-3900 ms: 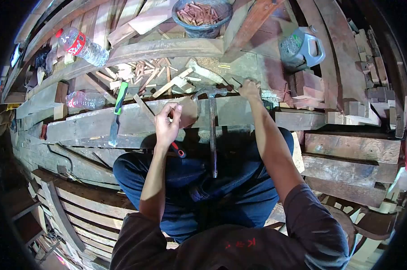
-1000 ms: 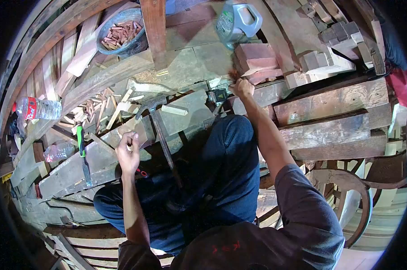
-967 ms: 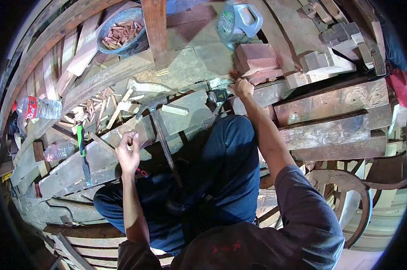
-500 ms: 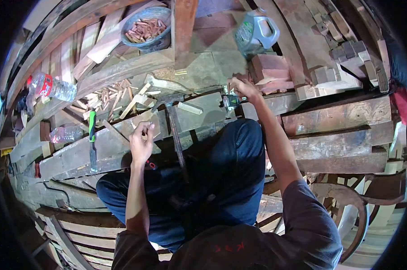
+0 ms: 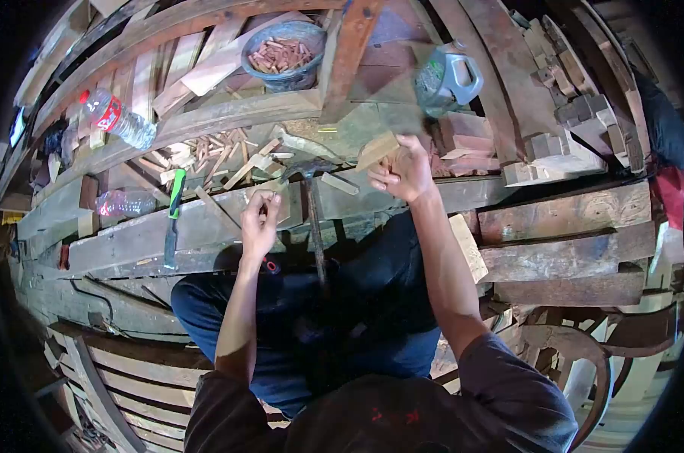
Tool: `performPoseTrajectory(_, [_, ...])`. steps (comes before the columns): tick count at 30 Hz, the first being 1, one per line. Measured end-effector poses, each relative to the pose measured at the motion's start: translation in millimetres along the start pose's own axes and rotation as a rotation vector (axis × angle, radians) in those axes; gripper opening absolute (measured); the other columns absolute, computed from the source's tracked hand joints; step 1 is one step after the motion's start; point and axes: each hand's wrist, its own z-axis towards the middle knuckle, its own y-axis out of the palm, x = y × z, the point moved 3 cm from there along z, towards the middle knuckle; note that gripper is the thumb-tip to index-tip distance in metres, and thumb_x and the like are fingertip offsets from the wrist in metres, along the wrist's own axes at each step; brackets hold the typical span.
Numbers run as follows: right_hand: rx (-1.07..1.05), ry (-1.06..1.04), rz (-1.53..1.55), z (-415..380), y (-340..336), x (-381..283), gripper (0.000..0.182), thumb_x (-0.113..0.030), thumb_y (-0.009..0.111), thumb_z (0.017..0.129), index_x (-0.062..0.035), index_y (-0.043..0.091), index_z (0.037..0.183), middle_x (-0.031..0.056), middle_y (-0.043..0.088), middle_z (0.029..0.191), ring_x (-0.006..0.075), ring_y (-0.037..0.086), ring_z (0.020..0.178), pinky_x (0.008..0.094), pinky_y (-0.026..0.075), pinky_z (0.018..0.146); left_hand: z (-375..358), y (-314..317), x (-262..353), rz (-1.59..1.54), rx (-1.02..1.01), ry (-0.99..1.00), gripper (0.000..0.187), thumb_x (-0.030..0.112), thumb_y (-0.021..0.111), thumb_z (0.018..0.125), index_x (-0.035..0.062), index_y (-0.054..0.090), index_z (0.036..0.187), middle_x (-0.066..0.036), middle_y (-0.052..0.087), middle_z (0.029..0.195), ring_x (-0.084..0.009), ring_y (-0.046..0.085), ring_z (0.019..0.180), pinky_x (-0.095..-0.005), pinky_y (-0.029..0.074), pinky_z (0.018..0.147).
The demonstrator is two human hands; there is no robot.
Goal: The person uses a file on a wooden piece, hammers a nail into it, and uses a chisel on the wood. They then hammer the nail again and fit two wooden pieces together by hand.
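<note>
My right hand [image 5: 404, 172] is raised over the long plank, its fingers closed on a flat wood piece [image 5: 375, 152]. My left hand [image 5: 260, 223] has thumb and fingers pinched together above the plank; whatever is between them is too small to make out. Just beside it lies a hammer [image 5: 316, 235], its head on the plank and its handle reaching toward my lap. Near the hammer head is a short wood offcut [image 5: 340, 183]. A green-handled bladed tool [image 5: 174, 219] rests on the plank left of my left hand.
A blue bucket [image 5: 317, 74] of small wood pieces stands at the back. A plastic jug [image 5: 449, 79] is behind my right hand, near stacked wood blocks [image 5: 466, 136]. A red-labelled bottle [image 5: 117, 119] lies left. Wood scraps [image 5: 219, 153] are scattered beyond the plank.
My right hand has come back from the far edge of the plank and now holds the flat wood piece. My left hand stays pinched. The view has shifted slightly.
</note>
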Motion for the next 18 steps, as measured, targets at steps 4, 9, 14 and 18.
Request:
performPoseTrajectory(4, [-0.048,0.050,0.056,3,7,45,0.052,-0.046,0.041,0.091,-0.0005,0.062,0.107,0.0106,0.054,0.069,0.0138,0.031,0.043,0.0330,0.036,0.053,-4,5,-7,-0.399,0.003,-0.196,0.016,0.022,0.055,0.103,0.0076,0.059,0.100,0.002,0.057,0.084,-0.0062,0.054,0.074,-0.0227,0.047,0.068])
performPoseTrajectory(9, [0.001,0.144,-0.017,16,22,63,0.059,-0.049,0.042,0.089,0.0024,0.063,0.109,0.0088,0.053,0.069,0.0131,0.032,0.043,0.0319,0.035,0.052,-2,5,-18,-0.636,-0.023,-0.343,0.017,0.023,0.050,0.105,0.0088,0.059,0.103,0.001,0.058,0.084,-0.0084,0.055,0.075,-0.0232,0.046,0.069])
performPoseTrajectory(14, [0.050,0.180,-0.157,18,33,65,0.051,-0.038,0.043,0.094,0.0047,0.063,0.111,0.0063,0.052,0.068,0.0124,0.031,0.045,0.0300,0.036,0.052,-2,2,-19,-0.644,-0.009,-0.336,0.017,0.021,0.051,0.104,0.0071,0.061,0.103,0.001,0.056,0.083,-0.0095,0.051,0.070,-0.0235,0.044,0.067])
performPoseTrajectory(18, [0.074,0.188,-0.333,19,24,70,0.036,-0.028,0.049,0.096,0.0034,0.062,0.109,0.0102,0.061,0.077,0.0109,0.035,0.047,0.0293,0.039,0.054,-2,2,-19,-0.609,-0.017,-0.336,0.018,0.023,0.052,0.104,0.0062,0.060,0.103,0.000,0.057,0.083,-0.0089,0.052,0.072,-0.0242,0.045,0.068])
